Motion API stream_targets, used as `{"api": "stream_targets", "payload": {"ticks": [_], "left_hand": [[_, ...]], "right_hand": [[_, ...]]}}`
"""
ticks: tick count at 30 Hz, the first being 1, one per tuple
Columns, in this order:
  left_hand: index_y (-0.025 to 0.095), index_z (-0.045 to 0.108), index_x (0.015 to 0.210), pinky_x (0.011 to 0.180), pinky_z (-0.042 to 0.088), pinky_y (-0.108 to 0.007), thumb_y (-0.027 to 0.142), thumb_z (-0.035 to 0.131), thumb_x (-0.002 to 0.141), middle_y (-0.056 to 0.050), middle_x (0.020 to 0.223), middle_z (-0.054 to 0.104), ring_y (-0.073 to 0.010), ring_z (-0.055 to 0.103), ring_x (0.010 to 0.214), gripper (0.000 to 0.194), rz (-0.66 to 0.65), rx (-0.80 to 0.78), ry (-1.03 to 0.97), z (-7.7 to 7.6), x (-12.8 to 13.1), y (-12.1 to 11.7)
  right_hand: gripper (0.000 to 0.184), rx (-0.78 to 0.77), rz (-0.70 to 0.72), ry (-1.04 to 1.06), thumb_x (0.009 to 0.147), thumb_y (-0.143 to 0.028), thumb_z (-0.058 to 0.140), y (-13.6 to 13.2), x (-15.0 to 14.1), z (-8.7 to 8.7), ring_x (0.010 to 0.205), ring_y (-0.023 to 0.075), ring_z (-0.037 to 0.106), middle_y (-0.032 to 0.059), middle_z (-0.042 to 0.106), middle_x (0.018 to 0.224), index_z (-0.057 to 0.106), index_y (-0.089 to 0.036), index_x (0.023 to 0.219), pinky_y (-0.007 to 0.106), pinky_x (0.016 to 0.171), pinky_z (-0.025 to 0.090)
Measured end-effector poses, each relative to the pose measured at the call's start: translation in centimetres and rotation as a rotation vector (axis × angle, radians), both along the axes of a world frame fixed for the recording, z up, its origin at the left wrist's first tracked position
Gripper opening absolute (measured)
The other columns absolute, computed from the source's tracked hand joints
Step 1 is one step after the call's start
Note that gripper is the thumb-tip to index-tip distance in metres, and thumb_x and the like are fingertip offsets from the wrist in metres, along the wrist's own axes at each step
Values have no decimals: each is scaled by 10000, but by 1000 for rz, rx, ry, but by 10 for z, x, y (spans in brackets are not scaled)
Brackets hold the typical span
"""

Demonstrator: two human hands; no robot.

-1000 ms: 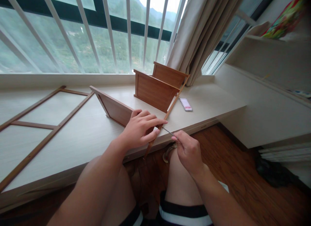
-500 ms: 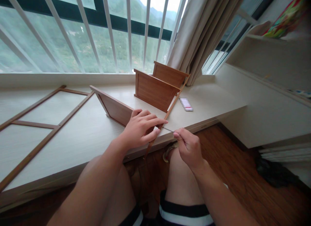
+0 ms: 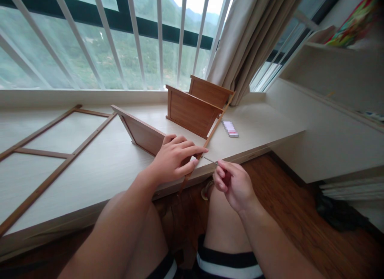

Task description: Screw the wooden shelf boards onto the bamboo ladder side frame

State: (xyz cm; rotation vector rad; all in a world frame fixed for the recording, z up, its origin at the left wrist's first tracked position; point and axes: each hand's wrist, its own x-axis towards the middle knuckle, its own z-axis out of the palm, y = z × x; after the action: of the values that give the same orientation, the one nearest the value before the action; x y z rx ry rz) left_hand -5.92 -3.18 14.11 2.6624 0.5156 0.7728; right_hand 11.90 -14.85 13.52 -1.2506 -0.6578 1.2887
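My left hand [image 3: 174, 157] is closed around the near corner where a brown wooden panel [image 3: 141, 131] meets a long narrow wooden rail [image 3: 213, 130]. Its index finger stretches over the rail, with the thumb lower down. Between the thumb and fingers of my right hand [image 3: 234, 183] is a thin grey metal shaft that looks like a hex key [image 3: 211, 161]. Its tip points at the rail's outer face, just beside a small dark spot there, seemingly a little apart from it. Two more upright panels [image 3: 192, 111] join the rail farther back.
A flat wooden frame [image 3: 72, 156] lies at left on the pale window ledge [image 3: 99, 183]. A phone [image 3: 230, 128] rests right of the rail. Behind are window bars [image 3: 160, 39] and a curtain [image 3: 246, 43]. My knees are below the ledge edge.
My right hand has turned and shifted slightly right, its fingers re-positioned on the hex key. The tip has drawn back a little from the rail. My left hand stays put.
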Motion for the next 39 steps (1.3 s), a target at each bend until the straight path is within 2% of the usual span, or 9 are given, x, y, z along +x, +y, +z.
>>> {"api": "stream_targets", "payload": {"ticks": [4,8,11,18,24,31,36,39], "left_hand": [[310,611,1269,935,231,-418,386,413,940,-31,1003,678,-229,497,977,392,2,1,3,0,0,0],[307,612,1272,946,233,-420,393,411,940,-33,1007,680,-229,497,979,398,1,1,3,0,0,0],[309,611,1277,953,236,-421,398,405,940,-34,1009,681,-229,498,979,405,1,2,1,0,0,1],[308,610,1275,946,239,-413,397,419,936,-34,1010,679,-221,500,964,398,-2,-2,0,0,0,1],[311,609,1269,936,238,-416,383,425,935,-29,1005,678,-225,501,965,388,3,-2,1,1,0,0],[312,604,1272,943,230,-418,374,422,940,-26,1009,679,-221,503,974,384,6,-11,-1,2,0,-1],[309,605,1272,941,232,-417,376,424,938,-27,1019,678,-221,504,967,386,0,-15,-2,2,0,0],[308,604,1274,942,233,-417,379,420,939,-28,1020,679,-222,505,973,388,-1,-15,0,2,0,0]], "right_hand": [[408,76,-19,-210,888,-449,552,-2,1,-5,384,80,328,-34,464,440,441,-194,589,225,397,183],[436,164,-4,-608,946,-461,481,-7,1,-7,467,101,401,-23,487,511,481,-191,603,247,476,291],[445,226,8,-897,979,-426,433,-11,2,-6,526,114,436,-24,463,541,491,-193,604,263,551,319],[357,327,55,-1248,999,-343,402,-11,12,-7,629,145,467,0,494,645,467,-205,676,283,623,316],[260,429,85,-1398,990,-262,417,-8,19,-13,690,163,497,23,527,709,502,-206,752,289,661,344],[147,594,-33,-1528,956,-189,481,-1,25,-23,804,203,526,72,620,803,571,-193,839,327,752,391],[145,617,-54,-1522,947,-183,494,3,29,-26,796,203,518,75,627,801,585,-190,835,336,758,395],[171,627,-44,-1433,945,-213,499,4,29,-27,786,200,514,73,623,787,597,-187,808,339,752,388]]}}
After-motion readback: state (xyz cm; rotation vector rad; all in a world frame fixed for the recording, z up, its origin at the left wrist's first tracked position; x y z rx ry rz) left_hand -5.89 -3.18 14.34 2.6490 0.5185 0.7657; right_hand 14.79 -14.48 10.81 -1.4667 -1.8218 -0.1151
